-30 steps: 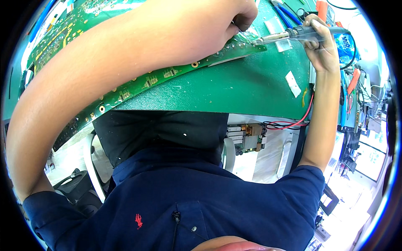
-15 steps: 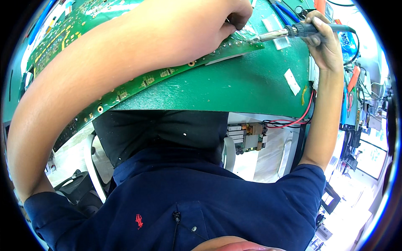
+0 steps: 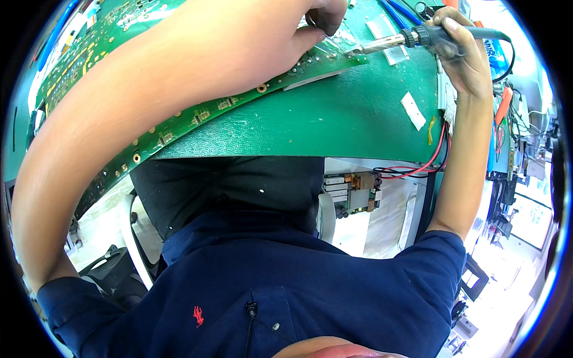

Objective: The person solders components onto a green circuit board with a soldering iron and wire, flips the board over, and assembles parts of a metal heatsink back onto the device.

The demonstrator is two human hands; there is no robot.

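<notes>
A long green circuit board (image 3: 203,116) lies diagonally along the green mat, partly under my left forearm. My left hand (image 3: 307,30) is curled over the board near its right end, pinching something thin that I cannot make out. My right hand (image 3: 459,51) grips a soldering iron (image 3: 388,42) with a dark handle and metal barrel, its tip at solder points near the board's right end, just right of my left fingertips. A clear glossy piece, perhaps plastic, sits around the tip; its shape is unclear.
The green mat (image 3: 334,131) holds two white pieces (image 3: 413,111) and blue-handled tools (image 3: 397,15). Red and black wires (image 3: 424,167) run below the mat's right side, near another circuit assembly (image 3: 352,192). Orange-handled tools (image 3: 502,104) and cables crowd the far right.
Both my hands and the iron have shifted slightly left and up in the picture, as have the board's right end and mat items. My grip on the iron looks unchanged.
</notes>
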